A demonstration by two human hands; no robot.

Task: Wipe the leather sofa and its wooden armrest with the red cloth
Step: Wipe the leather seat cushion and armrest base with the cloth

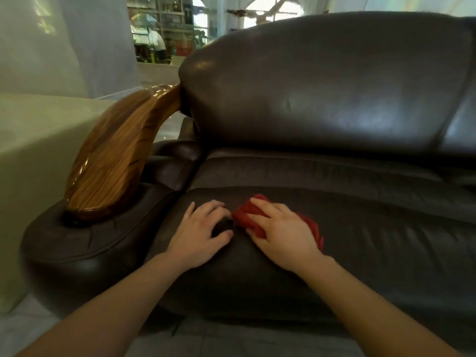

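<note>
Dark leather sofa [322, 99] fills the view, wooden armrest [113, 155] at left. On its seat the right hand [280, 235] presses the red cloth [247, 215] flat-fingered; the left hand [198, 235] rests alongside, relaxed, empty.

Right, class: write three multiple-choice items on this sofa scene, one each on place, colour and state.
1. Where is the red cloth? A on the floor; B on the seat cushion; C on the backrest.
2. What colour is the leather sofa? A white; B dark brown; C blue.
3. What is the left hand doing? A lifted in the air; B holding the cloth; C resting on the cushion, holding nothing.
Key: 1 B, the right hand presses it there; 2 B, all the leather shows it; 3 C, its fingers lie on bare leather.
</note>
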